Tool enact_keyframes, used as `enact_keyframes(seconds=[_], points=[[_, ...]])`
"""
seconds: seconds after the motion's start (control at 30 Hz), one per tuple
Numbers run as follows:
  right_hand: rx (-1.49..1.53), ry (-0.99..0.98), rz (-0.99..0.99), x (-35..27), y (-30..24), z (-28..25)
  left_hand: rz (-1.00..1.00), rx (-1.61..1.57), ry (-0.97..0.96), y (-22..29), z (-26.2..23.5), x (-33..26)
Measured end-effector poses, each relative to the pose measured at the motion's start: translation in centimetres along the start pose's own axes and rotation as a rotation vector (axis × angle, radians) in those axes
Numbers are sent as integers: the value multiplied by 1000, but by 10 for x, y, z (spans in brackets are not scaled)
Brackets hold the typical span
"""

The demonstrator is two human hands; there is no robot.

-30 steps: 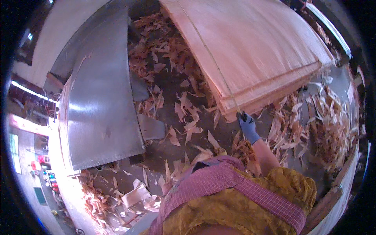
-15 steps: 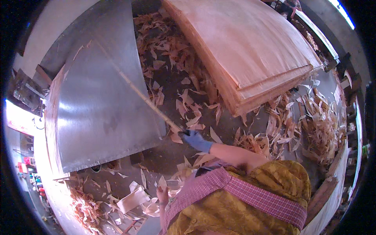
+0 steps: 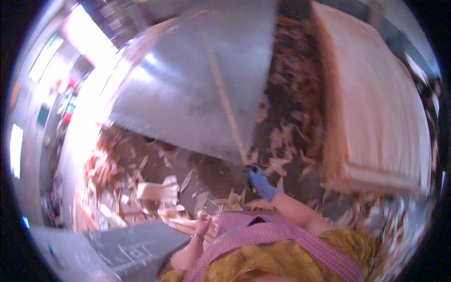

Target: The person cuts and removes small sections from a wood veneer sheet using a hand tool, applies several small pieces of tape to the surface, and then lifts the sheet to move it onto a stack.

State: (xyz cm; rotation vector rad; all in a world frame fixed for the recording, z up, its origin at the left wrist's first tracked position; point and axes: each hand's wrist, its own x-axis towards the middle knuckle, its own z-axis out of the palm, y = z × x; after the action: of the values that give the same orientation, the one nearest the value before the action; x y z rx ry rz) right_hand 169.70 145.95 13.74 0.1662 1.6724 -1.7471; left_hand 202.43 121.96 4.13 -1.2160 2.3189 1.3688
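Stick [image 3: 225,105] has swung left since a second ago: it ran over the veneer stack [image 3: 380,108] then, and now your right hand [image 3: 258,182] has it over the metal sheet [image 3: 183,89]. Your view has turned left too, so the stack sits farther right of those fingers and more of your left forearm shows. Right fingers, in a blue glove with dark tips, are closed round the stick's near end; exact finger placement is blurred. From them the stick runs forward and slightly left, long, thin and pale, most of its length over the sheet. Can't tell if it touches the metal. Sheet's near corner is just ahead and left of your gripping fingers; the stack is well apart to their right. Dark floor with wood scraps [image 3: 282,141] fills the gap between, ahead and right of the glove. Your left hand [image 3: 202,224] is bare, low by your apron [image 3: 253,232], fingers curled; can't tell if they pinch anything. Pale strips are just left of them, a white folded piece [image 3: 157,191] farther left and ahead, and a grey board [image 3: 136,244] left and nearer you.
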Motion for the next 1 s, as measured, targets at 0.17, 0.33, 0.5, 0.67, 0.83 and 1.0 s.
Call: enact_keyframes(seconds=[0.17,0.33,0.5,0.67,0.83,1.0], points=[[228,-76,97,16,-37,32,-128,40,-133,-62,-9,-83],[210,-119,52,52,-57,137,-426,-14,-92,-176,-40,-103],[259,-66,35,96,-89,252,-567,-310,100,-245,-119,-40],[257,-61,-70,135,-119,409,-534,-517,134,-251,-289,98],[162,-91,-193,275,-106,546,-231,-597,306,-250,-470,239],[217,-184,-166,369,-149,741,-221,-745,464,-247,-618,348]])
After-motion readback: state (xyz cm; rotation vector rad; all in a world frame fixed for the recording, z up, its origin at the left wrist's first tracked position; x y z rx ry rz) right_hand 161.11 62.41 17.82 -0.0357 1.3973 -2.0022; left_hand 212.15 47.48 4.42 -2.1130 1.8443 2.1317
